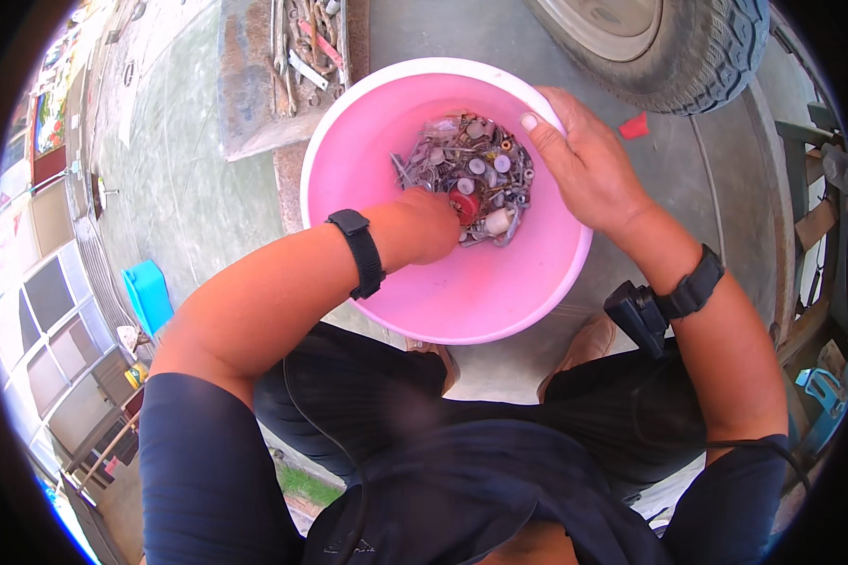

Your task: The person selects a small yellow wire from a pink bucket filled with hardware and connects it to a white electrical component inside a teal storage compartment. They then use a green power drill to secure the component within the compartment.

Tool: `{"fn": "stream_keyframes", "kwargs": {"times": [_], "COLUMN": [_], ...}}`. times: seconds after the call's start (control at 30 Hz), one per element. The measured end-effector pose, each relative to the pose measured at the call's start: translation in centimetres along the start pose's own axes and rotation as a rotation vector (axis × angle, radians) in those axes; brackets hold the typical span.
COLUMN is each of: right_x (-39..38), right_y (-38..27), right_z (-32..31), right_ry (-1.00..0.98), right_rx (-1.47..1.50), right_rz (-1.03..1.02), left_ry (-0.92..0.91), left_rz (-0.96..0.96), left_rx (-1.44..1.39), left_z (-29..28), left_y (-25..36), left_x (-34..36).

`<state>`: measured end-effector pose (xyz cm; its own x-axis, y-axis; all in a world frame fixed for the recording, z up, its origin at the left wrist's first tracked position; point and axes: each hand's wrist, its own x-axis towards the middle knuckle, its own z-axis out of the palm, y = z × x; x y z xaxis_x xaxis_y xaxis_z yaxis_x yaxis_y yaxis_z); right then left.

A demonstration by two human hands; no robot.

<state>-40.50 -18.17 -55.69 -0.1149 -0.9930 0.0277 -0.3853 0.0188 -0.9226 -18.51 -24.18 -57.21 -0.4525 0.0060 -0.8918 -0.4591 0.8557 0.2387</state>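
Note:
A large pink plastic basin (462,306) with a pale rim is tilted in front of me. My right hand (592,168) grips its right rim, thumb over the edge and fingers behind it. Inside lies a heap of loose hardware (485,179): screws, bolts, nuts and small metal bits. My left hand (429,229) reaches into the heap's near left part, its fingertips hidden by the hand and the pieces. Right beside those fingers is a red round piece (464,206). A whitish plastic piece (497,222) and several pale round discs (502,164) show among the metal.
Beyond the basin, a long tray (309,56) of tools and scrap lies on a worn board (247,85). A tyred wheel (674,56) stands at the far right, near a red scrap (634,125) on the floor. A blue container (148,297) sits to the left.

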Motion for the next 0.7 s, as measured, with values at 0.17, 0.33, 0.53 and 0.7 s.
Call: {"fn": "stream_keyframes", "kwargs": {"times": [0.17, 0.33, 0.53, 0.7], "right_x": [0.1, 0.1, 0.2, 0.2], "right_y": [0.1, 0.2, 0.1, 0.3], "right_z": [-0.2, -0.1, -0.2, -0.1], "right_ry": [0.002, 0.004, 0.0, 0.008], "right_rx": [0.032, 0.035, 0.02, 0.014], "right_rz": [-0.008, 0.001, -0.026, -0.043], "left_ry": [-0.196, -0.248, -0.225, -0.193], "left_rz": [0.015, 0.088, 0.155, 0.101], "left_rx": [0.012, -0.02, -0.023, -0.011], "left_z": [-1.0, -0.5, -1.4, -2.1], "left_y": [0.1, -0.3, -0.2, -0.5], "left_x": [-1.0, -0.3, -0.7, -1.5]}}
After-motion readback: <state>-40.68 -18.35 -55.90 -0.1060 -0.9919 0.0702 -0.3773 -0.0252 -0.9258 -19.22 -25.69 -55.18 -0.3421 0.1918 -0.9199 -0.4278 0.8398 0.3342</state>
